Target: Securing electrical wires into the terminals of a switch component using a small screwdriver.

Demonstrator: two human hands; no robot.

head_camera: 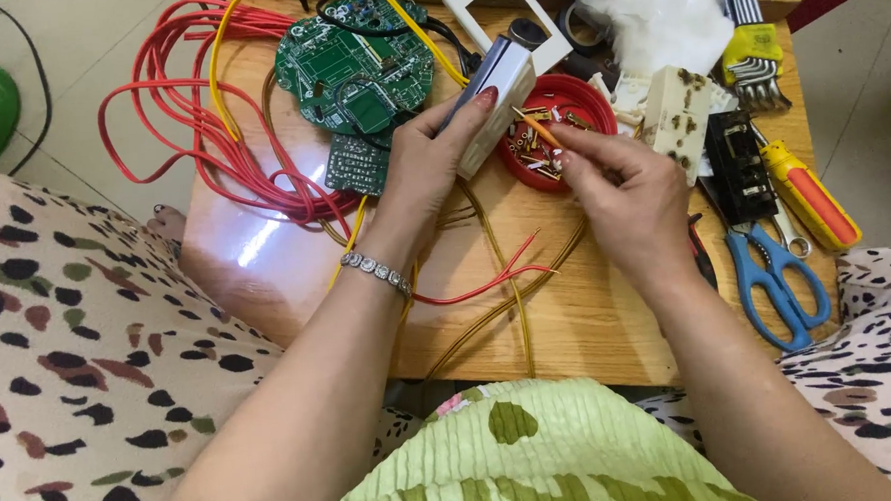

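Left hand (424,161) grips a white block (491,100) — right hand (618,188) pinches, seemingly, an orange wire (538,128).

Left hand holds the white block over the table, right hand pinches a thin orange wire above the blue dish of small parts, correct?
Not quite: the dish is red, not blue, as the head view shows. The left hand holds the white block, and the right hand pinches the thin orange wire.

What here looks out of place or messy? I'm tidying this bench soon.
The red wires lie in a loose tangle that hangs over the wooden table edge. Nothing looks broken; the left hand holds a white block.
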